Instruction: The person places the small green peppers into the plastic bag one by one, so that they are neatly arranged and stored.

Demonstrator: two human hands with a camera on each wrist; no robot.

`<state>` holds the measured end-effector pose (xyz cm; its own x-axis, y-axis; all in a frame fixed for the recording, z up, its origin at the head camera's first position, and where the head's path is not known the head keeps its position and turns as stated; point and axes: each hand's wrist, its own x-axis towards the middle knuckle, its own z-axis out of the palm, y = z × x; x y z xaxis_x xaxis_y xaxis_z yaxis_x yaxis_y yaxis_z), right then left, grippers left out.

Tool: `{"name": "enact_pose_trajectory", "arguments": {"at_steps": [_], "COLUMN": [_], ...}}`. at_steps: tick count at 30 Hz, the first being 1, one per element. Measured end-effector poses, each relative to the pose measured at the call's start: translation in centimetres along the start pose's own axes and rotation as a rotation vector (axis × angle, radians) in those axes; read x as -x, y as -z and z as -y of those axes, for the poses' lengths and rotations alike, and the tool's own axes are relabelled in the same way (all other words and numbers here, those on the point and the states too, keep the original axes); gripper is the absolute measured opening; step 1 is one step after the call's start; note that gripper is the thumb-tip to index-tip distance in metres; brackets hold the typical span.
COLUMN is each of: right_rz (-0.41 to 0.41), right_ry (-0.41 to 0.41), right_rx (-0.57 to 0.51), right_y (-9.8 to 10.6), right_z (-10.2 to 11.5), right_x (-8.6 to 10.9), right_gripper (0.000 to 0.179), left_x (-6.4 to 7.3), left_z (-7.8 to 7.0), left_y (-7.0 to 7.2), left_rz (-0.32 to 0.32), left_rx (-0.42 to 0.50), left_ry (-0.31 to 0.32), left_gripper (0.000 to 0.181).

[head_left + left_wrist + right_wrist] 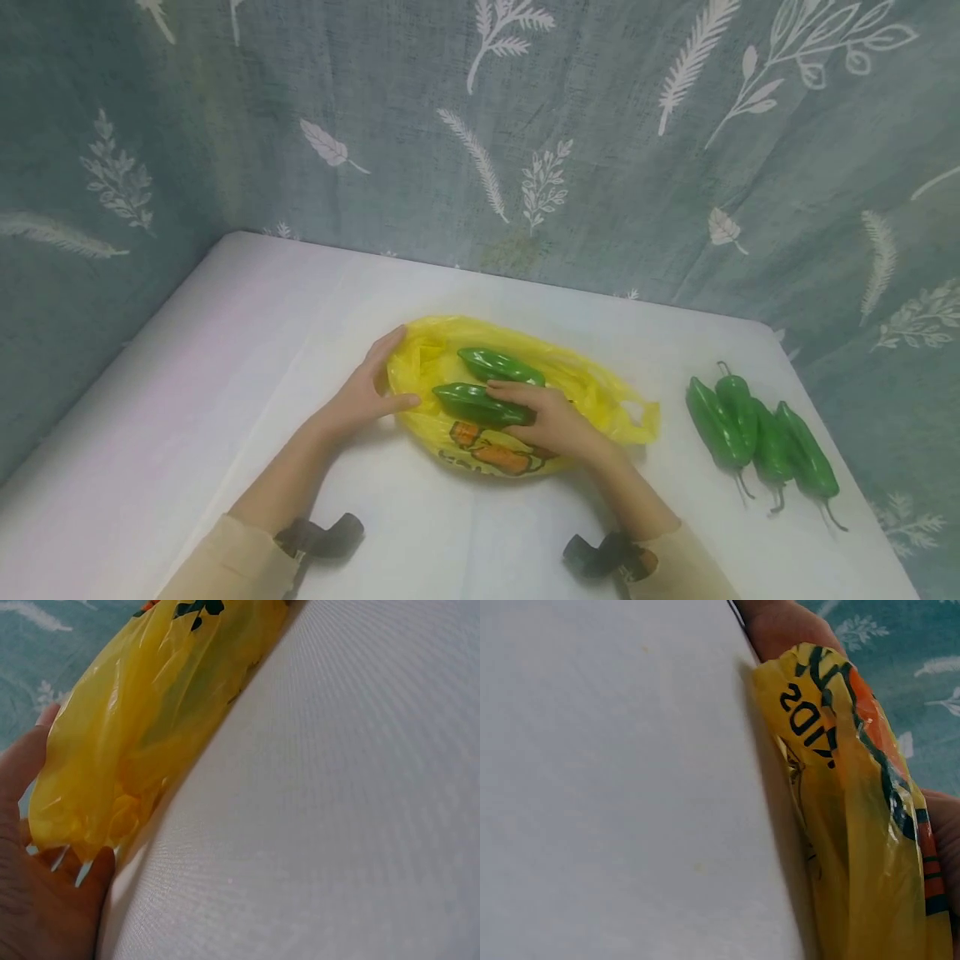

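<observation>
A yellow plastic bag (431, 427) with orange and dark print lies on its side, two glossy green peppers (498, 365) on top of or within its opened plastic. My right hand (558, 423) reaches over the nearer green pepper (461, 397) and grips its right part between thumb and fingers. At the bag's left end my left hand (356, 398) is spread, thumb on the near side and fingers on the far side, touching the plastic. In the left wrist view the left hand (49, 892) cups the end of the bag (112, 742). The right wrist view mostly shows the bag's printed side (855, 810).
Several more green peppers (772, 450) with stems lie in a group at the right of the white table (247, 333). Behind and beside the table hangs a grey-green cloth (390, 125) with white leaf prints. Dark straps (322, 537) sit on both wrists.
</observation>
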<state>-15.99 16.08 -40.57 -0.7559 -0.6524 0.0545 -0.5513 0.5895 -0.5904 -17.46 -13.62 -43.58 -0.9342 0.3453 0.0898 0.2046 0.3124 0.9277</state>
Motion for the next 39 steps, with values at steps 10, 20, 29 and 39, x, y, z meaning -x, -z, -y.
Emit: {"name": "enact_pose_trajectory", "arguments": {"at_steps": [10, 20, 29, 39], "right_rz": [-0.298, -0.465, -0.53, -0.519], "right_ry": [0.002, 0.038, 0.006, -0.025], "right_rx": [-0.14, -0.277, -0.3, -0.22], "right_y": [-0.1, 1.1, 1.6, 2.6], "right_z": [0.3, 0.7, 0.3, -0.2], "right_x": [0.9, 1.9, 3.4, 4.7], "right_gripper": [0.048, 0.053, 0.054, 0.059], "left_x": [0.0, -0.4, -0.4, -0.1], "left_z": [0.3, 0.5, 0.4, 0.4], "left_y": [0.2, 0.3, -0.1, -0.2], "left_rz": [-0.01, -0.007, 0.001, -0.004], "left_rx": [0.008, 0.019, -0.014, -0.007], "left_ry": [0.007, 0.024, 0.037, 0.016], "left_gripper": [0.099, 0.097, 0.099, 0.1]}}
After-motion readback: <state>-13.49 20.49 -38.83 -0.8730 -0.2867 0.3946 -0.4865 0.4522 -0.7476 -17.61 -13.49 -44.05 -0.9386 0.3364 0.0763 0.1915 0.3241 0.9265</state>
